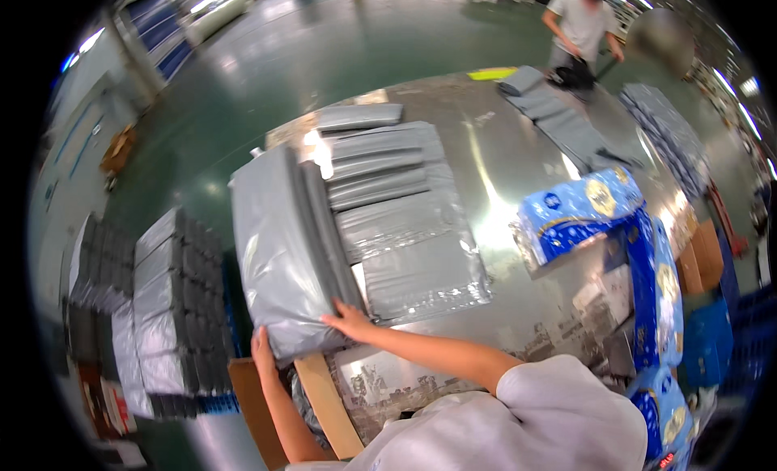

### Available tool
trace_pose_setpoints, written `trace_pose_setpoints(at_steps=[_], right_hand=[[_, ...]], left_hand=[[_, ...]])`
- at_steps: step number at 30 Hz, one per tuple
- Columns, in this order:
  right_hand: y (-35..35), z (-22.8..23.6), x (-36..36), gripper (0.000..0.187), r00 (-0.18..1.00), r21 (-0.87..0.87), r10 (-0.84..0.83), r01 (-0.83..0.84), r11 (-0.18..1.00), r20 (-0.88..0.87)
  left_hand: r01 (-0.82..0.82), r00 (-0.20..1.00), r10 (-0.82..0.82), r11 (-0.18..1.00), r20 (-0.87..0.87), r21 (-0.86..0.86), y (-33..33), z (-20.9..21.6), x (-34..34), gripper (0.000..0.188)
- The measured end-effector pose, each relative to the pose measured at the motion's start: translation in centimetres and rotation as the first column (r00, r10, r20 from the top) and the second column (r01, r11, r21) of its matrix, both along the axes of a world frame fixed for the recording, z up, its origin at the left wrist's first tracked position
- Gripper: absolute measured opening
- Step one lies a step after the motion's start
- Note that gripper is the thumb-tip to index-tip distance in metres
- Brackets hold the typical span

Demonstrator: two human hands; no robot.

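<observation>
Bulky grey bag point(279, 236): at 9 o'clock on the shiny bench point(526, 317), a long, rounded slab of smooth, glossy plastic film.
Left hand point(262, 354): at 8 o'clock, fingers against the bag's near left corner; cannot tell whether clamped.
Right hand point(352, 321): toward 7 o'clock, thumb and forefinger apart at the near right edge; firmness of hold unclear.
Flat grey packs point(413, 216): from centre toward 11 o'clock, creased, rectangular.
Cardboard carton point(324, 398): toward 7 o'clock, matte, brown flaps.
Blue packs point(583, 200): at 3 o'clock, shiny, patterned plastic.
</observation>
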State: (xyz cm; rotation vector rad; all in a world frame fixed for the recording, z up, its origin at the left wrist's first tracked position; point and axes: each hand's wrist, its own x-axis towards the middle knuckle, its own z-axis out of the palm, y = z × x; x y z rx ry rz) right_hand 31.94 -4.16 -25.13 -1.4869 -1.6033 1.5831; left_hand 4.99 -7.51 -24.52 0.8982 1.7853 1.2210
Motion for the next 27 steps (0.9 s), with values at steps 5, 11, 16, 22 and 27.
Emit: trace_pose_setpoints(at_steps=[5,11,16,22,27], right_hand=[[-2.0,-9.4,12.2,0.047,0.790,-0.063,-0.445,0.464,0.884,-0.422],[-4.5,-15.4,39.0,0.066,-0.193,0.365,-0.977,0.907,-0.212,-0.088],[-4.7,-15.3,49.4,0.049,-0.108,0.526,-0.966,0.850,0.032,0.233],[-4.1,-12.0,50.1,0.046,0.071,0.354,-0.909,0.906,0.231,0.411],[-4.6,-10.2,49.9,0.050,0.172,0.418,-0.792,0.773,0.477,0.585]], left_hand=[[0.240,0.504,0.283,0.862,-0.816,0.447,0.6,7.3,12.7,0.044],[0.759,0.459,-0.352,0.632,-0.816,0.154,7.2,1.9,29.2,0.053],[0.739,0.130,-0.485,0.629,-0.865,-0.242,18.3,-9.4,36.7,0.080],[0.576,-0.172,-0.473,0.663,-0.864,-0.478,25.6,-14.6,38.6,0.050],[0.592,-0.258,-0.546,0.562,-0.797,-0.578,22.3,-15.4,39.6,0.037]])
